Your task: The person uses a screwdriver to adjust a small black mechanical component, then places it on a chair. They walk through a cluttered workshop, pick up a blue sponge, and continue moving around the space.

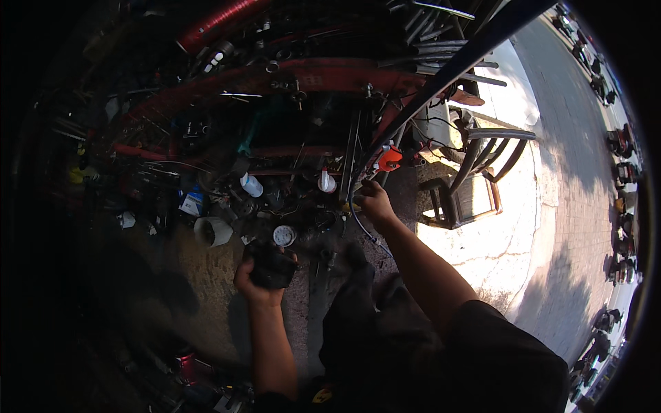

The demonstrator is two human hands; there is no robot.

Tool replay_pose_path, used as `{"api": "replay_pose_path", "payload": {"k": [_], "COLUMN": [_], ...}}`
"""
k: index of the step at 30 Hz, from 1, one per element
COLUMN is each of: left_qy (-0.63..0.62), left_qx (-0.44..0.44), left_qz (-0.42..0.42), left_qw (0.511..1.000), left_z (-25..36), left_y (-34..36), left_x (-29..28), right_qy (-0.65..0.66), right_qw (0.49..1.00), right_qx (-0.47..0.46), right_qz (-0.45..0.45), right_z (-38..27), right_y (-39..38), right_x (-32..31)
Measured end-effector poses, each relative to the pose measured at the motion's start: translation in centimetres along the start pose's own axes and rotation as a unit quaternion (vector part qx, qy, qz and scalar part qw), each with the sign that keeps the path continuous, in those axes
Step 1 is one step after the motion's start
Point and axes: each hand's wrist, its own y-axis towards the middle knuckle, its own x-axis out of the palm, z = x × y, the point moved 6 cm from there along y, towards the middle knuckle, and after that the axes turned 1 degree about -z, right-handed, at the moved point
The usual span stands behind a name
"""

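At the lower middle of the frame, a left hand (pixel 259 286) is wrapped around a dark, chunky object (pixel 273 268), palm underneath and fingers curled along its side. Right of it, at the centre of the frame, a right hand (pixel 375 205) has its fingers curled in beside a thin blue cable (pixel 360 224); whether they pinch anything I cannot tell. The right arm's black sleeve (pixel 506 354) fills the lower right.

Just above the dark object is a round white tub (pixel 284 235), with a pale cup (pixel 213 232) to its left. Further up are a blue and white box (pixel 193 201) at left of centre and two white bottles (pixel 251 184), well apart. An orange thing (pixel 389 159) sits just above the right hand.

Beyond, a red metal frame (pixel 323 74) stretches across the upper middle, with metal tubes (pixel 451 54) at upper right. A chair-like frame (pixel 451 206) stands right of centre, in sunlight. Parked motorcycles (pixel 622 172) line the far right edge.
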Motion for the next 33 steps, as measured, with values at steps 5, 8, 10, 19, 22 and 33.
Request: {"api": "replay_pose_path", "payload": {"k": [5, 8, 10, 19, 22, 33], "left_qy": [0.069, 0.136, 0.206, 0.366, 0.343, 0.218], "left_qx": [-0.06, -0.074, -0.061, -0.024, -0.082, -0.248], "left_qz": [-0.138, -0.194, -0.194, -0.295, -0.374, -0.497], "left_qw": [0.986, 0.969, 0.957, 0.883, 0.858, 0.802], "left_z": [-3.2, -4.9, -6.0, -11.9, -18.3, -32.9], "left_y": [-0.4, -0.8, -1.0, -5.1, -9.5, -28.4], "left_x": [3.6, 5.7, 7.7, 14.9, 18.1, 24.5], "right_qy": [-0.031, -0.124, -0.171, -0.212, -0.214, -0.142], "right_qw": [0.995, 0.985, 0.974, 0.962, 0.968, 0.921], "right_qx": [0.035, -0.008, -0.126, -0.129, -0.111, 0.155], "right_qz": [-0.093, -0.119, -0.08, -0.111, -0.073, 0.328], "right_z": [1.2, 1.6, 0.8, 3.4, 7.3, 28.8], "right_y": [1.6, 1.7, 2.0, -12.5, -17.2, -40.0], "right_x": [1.1, 2.0, 2.6, -4.1, -9.9, -38.4]}}
